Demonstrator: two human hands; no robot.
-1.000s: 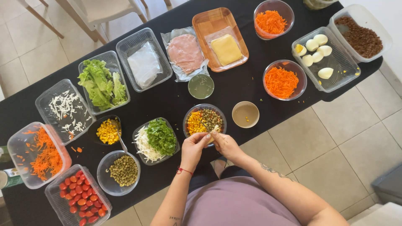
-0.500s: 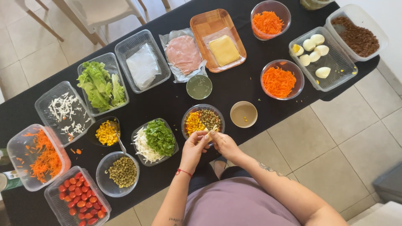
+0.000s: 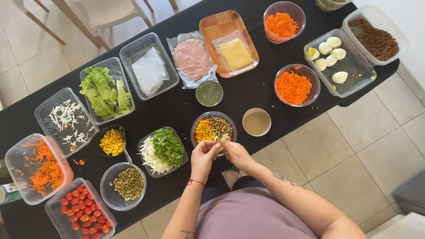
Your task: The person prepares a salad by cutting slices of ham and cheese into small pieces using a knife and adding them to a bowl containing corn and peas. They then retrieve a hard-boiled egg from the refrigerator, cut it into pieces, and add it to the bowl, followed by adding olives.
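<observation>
**Both hands at the rim of the salad bowl**

My fingers [image 3: 218, 142] meet at the near rim of the clear bowl [image 3: 214, 129], pinching a small pale piece between them; what it is, I cannot tell. My left hand [image 3: 204, 156] curls in from the left and my right hand [image 3: 236, 153] from the right, touching at the fingertips. The bowl sits at the bench [image 3: 177, 108] edge nearest me, holding yellow corn, green peas and pale bits.

Just to its right stands a small beige dish [image 3: 256, 122]; behind it, a round greenish lid [image 3: 209, 93]. To the left sits a bowl of shredded greens and cabbage [image 3: 163, 151], then corn [image 3: 111, 141] and peas [image 3: 129, 183]. Farther out are grated carrot [image 3: 294, 87], boiled eggs [image 3: 333, 52], lettuce [image 3: 105, 90], ham [image 3: 192, 58], cheese on a wooden tray [image 3: 235, 54] and cherry tomatoes [image 3: 82, 214].
</observation>
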